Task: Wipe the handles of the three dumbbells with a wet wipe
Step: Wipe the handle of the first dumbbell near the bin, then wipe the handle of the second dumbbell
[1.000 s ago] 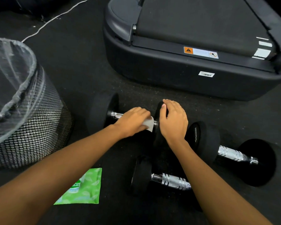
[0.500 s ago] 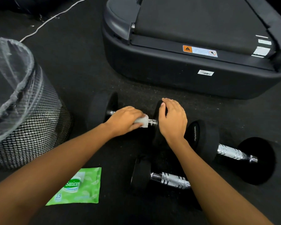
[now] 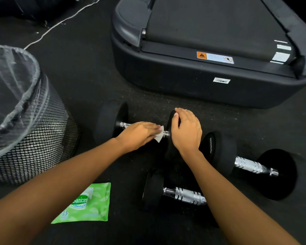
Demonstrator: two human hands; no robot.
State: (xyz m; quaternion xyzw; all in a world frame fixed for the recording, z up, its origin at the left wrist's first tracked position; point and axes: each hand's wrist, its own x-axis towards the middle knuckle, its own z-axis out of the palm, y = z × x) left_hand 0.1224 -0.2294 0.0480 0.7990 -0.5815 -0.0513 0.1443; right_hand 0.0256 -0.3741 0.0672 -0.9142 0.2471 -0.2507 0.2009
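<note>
Three black dumbbells with chrome handles lie on the dark floor. On the far one [image 3: 111,121], my left hand [image 3: 140,135] presses a white wet wipe [image 3: 159,136] around the handle, near its right end. My right hand [image 3: 186,129] rests over that dumbbell's right weight, gripping its top. The second dumbbell [image 3: 251,165] lies to the right, its handle bare. The third dumbbell [image 3: 182,194] lies nearest me, partly hidden under my right forearm.
A green wet-wipe pack [image 3: 86,205] lies flat at the lower left. A mesh bin with a clear liner [image 3: 30,131] stands at the left. A treadmill base [image 3: 201,82] fills the back right. A white cable [image 3: 60,22] runs across the floor behind.
My left hand slid left along the handle with the wipe, then back right toward the right weight. My right hand has stayed on the weight.
</note>
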